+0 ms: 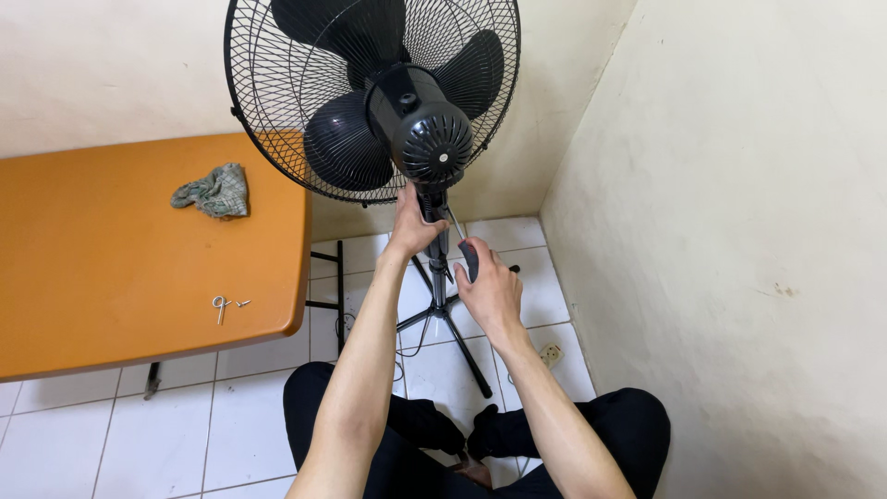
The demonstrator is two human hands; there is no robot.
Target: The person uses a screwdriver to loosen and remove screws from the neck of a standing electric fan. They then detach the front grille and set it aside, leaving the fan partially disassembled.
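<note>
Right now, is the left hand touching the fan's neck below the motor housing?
Touching. The head view shows the left hand wrapped around the fan's neck just below the motor housing, no gap visible.

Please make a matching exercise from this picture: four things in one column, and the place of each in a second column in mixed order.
Things:
1. cloth
2. small metal parts
3. left hand
4. screwdriver

Places:
A. in the right hand
B. on the fan pole, under the motor
C. near the front edge of the orange table
D. toward the back of the table

Pairs: 1-D, 2-C, 3-B, 4-A
</note>
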